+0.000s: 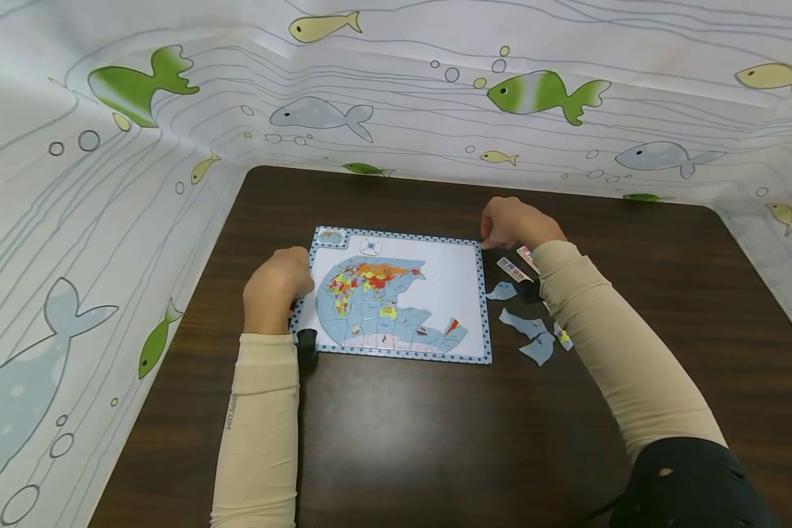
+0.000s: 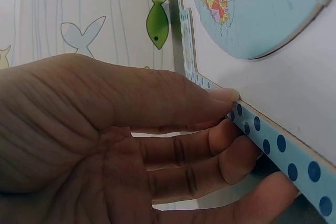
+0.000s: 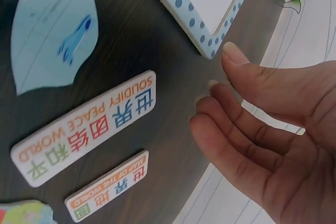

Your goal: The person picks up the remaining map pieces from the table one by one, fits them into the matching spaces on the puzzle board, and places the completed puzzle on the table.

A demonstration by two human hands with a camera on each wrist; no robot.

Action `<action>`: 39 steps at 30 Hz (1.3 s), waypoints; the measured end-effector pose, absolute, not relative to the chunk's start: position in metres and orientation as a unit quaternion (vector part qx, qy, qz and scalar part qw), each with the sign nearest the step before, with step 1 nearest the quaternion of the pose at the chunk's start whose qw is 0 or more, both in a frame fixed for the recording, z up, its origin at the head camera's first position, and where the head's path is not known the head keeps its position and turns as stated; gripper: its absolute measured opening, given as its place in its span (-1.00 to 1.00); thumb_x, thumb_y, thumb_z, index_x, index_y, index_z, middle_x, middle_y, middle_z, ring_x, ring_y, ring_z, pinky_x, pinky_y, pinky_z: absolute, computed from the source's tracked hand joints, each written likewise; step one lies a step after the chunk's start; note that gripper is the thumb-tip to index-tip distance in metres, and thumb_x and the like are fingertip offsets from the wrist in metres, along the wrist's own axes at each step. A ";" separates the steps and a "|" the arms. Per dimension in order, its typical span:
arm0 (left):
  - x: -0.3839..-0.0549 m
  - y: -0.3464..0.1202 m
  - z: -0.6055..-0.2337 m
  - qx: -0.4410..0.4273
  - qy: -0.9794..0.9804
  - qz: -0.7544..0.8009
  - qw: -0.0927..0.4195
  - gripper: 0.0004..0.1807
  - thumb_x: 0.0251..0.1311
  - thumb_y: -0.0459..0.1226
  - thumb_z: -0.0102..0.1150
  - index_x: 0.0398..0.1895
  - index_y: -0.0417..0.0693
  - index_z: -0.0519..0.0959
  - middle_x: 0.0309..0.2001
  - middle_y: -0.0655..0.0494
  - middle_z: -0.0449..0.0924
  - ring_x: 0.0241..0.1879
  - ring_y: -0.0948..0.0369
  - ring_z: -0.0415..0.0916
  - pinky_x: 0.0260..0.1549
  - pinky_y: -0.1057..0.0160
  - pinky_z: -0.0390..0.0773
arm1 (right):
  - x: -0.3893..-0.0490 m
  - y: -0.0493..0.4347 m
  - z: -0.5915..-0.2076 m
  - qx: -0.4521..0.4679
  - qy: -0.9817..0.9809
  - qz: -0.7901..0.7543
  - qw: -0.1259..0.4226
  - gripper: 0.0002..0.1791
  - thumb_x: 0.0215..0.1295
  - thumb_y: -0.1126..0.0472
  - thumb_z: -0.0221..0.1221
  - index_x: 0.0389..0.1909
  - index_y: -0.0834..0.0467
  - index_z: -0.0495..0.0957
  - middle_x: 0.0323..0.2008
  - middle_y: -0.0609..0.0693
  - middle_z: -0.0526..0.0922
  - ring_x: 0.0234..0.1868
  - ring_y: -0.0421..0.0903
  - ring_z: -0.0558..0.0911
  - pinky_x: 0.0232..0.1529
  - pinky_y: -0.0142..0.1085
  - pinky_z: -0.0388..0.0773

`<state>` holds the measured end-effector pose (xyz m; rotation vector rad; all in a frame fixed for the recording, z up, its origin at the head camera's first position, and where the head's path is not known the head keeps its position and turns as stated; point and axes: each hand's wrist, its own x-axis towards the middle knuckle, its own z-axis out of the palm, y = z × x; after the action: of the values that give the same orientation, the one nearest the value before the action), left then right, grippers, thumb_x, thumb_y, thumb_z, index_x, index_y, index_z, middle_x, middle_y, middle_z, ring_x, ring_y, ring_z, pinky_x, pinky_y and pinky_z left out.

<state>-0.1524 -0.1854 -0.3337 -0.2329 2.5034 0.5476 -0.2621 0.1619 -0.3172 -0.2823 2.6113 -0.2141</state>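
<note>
A world-map puzzle board with a blue dotted border lies on the dark table, part of its round map filled in. At its left edge, my left hand grips the border, thumb on the top and fingers against the side. My right hand is by the far right corner of the board. In the right wrist view its thumb tip is close to that corner, the fingers loosely bent, nothing between them. Near it are two lettered label pieces, a longer one and a shorter one.
Loose blue puzzle pieces lie right of the board, below the right forearm. A blue piece with a whale-like drawing is among them. A colourful piece is partly hidden by the sleeve. Fish-printed white sheeting borders the table.
</note>
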 end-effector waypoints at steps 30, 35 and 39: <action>-0.151 -0.188 -0.335 -0.068 0.944 0.181 0.268 -0.52 0.45 -0.39 0.05 0.35 -0.47 0.42 0.12 -0.40 0.56 -0.14 -0.11 0.58 -0.37 0.12 0.62 | -0.229 0.203 -0.325 -0.107 0.962 -0.050 0.248 -0.69 0.39 0.16 0.42 -0.06 0.32 0.67 -0.13 0.25 0.72 -0.24 0.09 0.66 -0.19 -0.05 0.68; -0.152 -0.186 -0.336 -0.057 0.947 0.175 0.262 -0.54 0.44 -0.40 0.05 0.32 -0.49 0.44 0.07 -0.39 0.57 -0.17 -0.09 0.56 -0.34 0.11 0.61 | -0.222 0.211 -0.326 -0.101 0.963 -0.045 0.246 -0.69 0.37 0.17 0.43 -0.07 0.33 0.67 -0.11 0.26 0.71 -0.20 0.11 0.63 -0.17 -0.03 0.68; -0.153 -0.185 -0.336 -0.055 0.947 0.178 0.260 -0.55 0.43 -0.41 0.05 0.31 -0.49 0.45 0.06 -0.39 0.58 -0.18 -0.09 0.57 -0.35 0.12 0.61 | -0.218 0.216 -0.327 -0.105 0.962 -0.040 0.247 -0.69 0.37 0.16 0.43 -0.10 0.34 0.68 -0.11 0.27 0.72 -0.21 0.10 0.62 -0.17 -0.03 0.68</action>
<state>-0.1526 -0.1847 -0.3356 -0.1502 2.5663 0.4819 -0.2176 0.2165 -0.3266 -0.2872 2.6236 -0.1100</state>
